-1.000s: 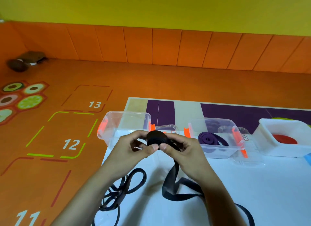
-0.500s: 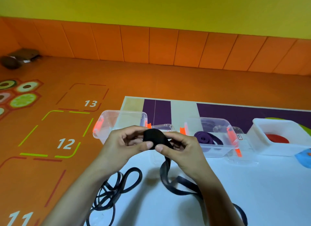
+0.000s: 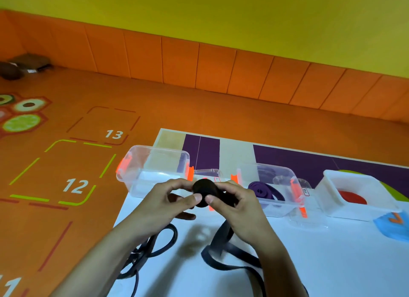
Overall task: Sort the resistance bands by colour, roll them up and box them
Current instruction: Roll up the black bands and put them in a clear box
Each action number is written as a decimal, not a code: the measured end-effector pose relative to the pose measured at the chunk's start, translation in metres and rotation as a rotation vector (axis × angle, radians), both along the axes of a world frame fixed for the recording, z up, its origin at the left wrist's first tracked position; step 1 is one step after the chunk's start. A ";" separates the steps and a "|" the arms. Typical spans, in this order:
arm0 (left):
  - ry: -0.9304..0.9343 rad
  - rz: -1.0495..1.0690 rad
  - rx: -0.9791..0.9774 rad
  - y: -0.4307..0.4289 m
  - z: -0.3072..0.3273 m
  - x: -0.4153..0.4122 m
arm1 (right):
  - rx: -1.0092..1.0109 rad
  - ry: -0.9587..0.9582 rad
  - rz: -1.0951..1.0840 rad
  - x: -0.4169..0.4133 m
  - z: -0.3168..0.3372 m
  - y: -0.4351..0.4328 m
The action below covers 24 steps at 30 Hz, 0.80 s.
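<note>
Above white mat (image 3: 332, 263): left hand (image 3: 163, 204), right hand (image 3: 238, 204) raised, thumbs opposed, pinching black band roll (image 3: 203, 189).

This looks like a children's play or activity room, seen from floor level. The orange floor (image 3: 199, 110) is printed with game markings: numbered squares (image 3: 75, 186) reading 11, 12 and 13, and fruit-slice hexagons (image 3: 22, 123). Orange wall panels (image 3: 217, 71) line the foot of a yellow wall (image 3: 221, 15). A white mat (image 3: 309, 263) with purple blocks lies on the floor. On it, a black resistance band (image 3: 223, 237) points to exercise use.
</note>
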<state>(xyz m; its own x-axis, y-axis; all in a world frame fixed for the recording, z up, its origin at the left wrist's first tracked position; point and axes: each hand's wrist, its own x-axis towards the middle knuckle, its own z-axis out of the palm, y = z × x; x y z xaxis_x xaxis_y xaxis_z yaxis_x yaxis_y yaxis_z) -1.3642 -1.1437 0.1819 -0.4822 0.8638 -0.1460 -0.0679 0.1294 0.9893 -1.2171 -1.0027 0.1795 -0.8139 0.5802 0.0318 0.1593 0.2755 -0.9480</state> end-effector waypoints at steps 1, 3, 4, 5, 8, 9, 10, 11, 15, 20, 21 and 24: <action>0.058 0.000 -0.030 -0.001 0.002 -0.002 | 0.031 -0.033 0.011 0.001 0.000 0.001; 0.096 -0.020 -0.008 -0.004 0.005 -0.008 | 0.069 -0.072 0.044 0.003 0.002 -0.001; 0.095 -0.052 0.004 -0.005 0.008 -0.011 | 0.072 -0.079 0.062 0.002 0.003 -0.003; 0.133 -0.092 -0.010 -0.007 0.011 -0.015 | 0.071 -0.079 0.078 0.001 0.004 -0.005; 0.381 -0.167 -0.101 -0.009 0.014 -0.020 | 0.071 -0.079 0.070 -0.002 0.005 -0.008; 0.440 -0.169 -0.109 -0.010 0.014 -0.020 | 0.073 -0.082 0.061 -0.004 0.005 -0.008; 0.481 -0.176 -0.112 -0.011 0.013 -0.020 | 0.078 -0.084 0.056 -0.005 0.004 -0.009; 0.526 -0.192 -0.120 -0.012 0.011 -0.020 | 0.081 -0.092 0.055 -0.006 0.004 -0.010; 0.693 -0.216 -0.128 -0.014 0.001 -0.017 | 0.064 -0.099 0.045 -0.010 -0.001 -0.011; 0.492 -0.115 -0.001 -0.014 -0.009 -0.017 | -0.021 0.028 0.029 -0.012 -0.001 -0.010; 0.409 -0.088 0.030 -0.013 -0.008 -0.016 | -0.046 0.056 0.024 -0.011 -0.001 -0.009; 0.184 0.007 0.164 -0.009 -0.008 -0.016 | -0.179 0.142 -0.016 -0.012 -0.006 -0.008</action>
